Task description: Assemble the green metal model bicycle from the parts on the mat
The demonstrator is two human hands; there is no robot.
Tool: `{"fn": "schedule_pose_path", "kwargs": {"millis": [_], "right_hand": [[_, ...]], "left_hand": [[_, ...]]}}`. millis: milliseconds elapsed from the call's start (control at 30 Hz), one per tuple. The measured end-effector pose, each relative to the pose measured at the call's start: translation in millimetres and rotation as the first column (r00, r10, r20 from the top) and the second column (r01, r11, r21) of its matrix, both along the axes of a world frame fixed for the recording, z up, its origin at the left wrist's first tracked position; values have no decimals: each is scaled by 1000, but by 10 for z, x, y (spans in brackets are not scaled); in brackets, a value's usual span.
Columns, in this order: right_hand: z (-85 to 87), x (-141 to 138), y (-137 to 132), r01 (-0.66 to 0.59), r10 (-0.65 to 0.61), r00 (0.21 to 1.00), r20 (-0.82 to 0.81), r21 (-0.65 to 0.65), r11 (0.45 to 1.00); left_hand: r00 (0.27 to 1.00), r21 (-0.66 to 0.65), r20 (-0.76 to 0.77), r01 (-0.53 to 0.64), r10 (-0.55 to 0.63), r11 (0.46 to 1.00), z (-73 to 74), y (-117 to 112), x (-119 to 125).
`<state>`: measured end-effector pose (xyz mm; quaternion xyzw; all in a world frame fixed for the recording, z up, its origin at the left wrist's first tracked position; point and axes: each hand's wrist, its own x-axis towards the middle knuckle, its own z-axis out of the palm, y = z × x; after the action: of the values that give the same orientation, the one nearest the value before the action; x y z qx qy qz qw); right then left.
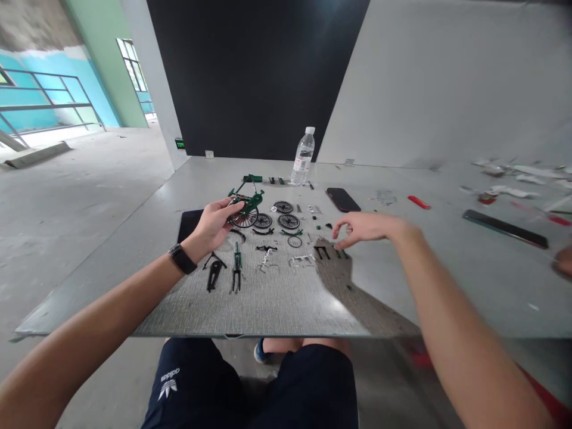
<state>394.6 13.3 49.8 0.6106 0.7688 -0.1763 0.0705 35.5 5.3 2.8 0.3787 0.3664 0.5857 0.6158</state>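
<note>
My left hand (214,223) is closed on a miniature bicycle (252,203), a green frame with a black spoked wheel fitted, held up over the table. Just right of it lie loose spoked wheels (289,221). My right hand (364,228) hovers over the right side of the parts, fingers curved and apart, with nothing visible between them. Below its fingertips is a black fork-shaped part (321,252). Silver handlebar-like pieces (302,261), a green and black fork (237,268) and a black crank-like part (215,275) lie nearer the front edge.
A water bottle (303,157) stands at the back, beside a green cylinder (252,179). A phone (343,199), a red object (419,202) and a long dark object (504,229) lie to the right. Scraps (513,190) litter the far right. The table's front edge (250,335) is above my lap.
</note>
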Motion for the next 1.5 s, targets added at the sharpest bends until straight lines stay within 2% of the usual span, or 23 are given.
{"fn": "schedule_pose_path", "kwargs": {"millis": [133,233,467,567,733,933,1067,1200,1300,1400,1500], "right_hand": [[-262,201,-130,38,-37,999,-19,36,999],[-389,280,-211,-14,23,993,-112,81,997],[-408,229,-368,64,-22,976,-215,190,980],[-458,237,-416,145,-92,969,-230,225,963],[-557,287,-493,210,-137,946,-294,234,949],[-528,301,-574,206,-96,924,-370,272,940],[-325,20,-568,173,35,885,-465,396,902],[-70,-525,-485,109,183,821,-541,463,879],[50,-950,-382,45,299,761,-576,507,861],[64,-1275,-273,-69,411,721,-557,533,843],[-40,-1457,-189,-82,435,704,-562,544,835]], "left_hand": [[999,5,-27,41,-40,999,-26,-4,6],[998,6,-39,55,-55,998,-44,-8,13],[997,51,-30,78,-77,996,-67,-5,20],[997,40,-30,78,-77,996,-57,-8,20],[997,12,-33,77,-77,997,-15,-36,27],[995,-1,27,92,-92,996,10,-42,47],[993,-5,58,105,-105,994,18,-42,53],[997,-51,32,75,-73,996,38,-58,49],[998,-64,-2,58,-58,996,42,-58,44],[999,-61,-6,49,-50,997,45,-49,43],[1000,-82,-5,12,-12,997,57,-39,46]]}}
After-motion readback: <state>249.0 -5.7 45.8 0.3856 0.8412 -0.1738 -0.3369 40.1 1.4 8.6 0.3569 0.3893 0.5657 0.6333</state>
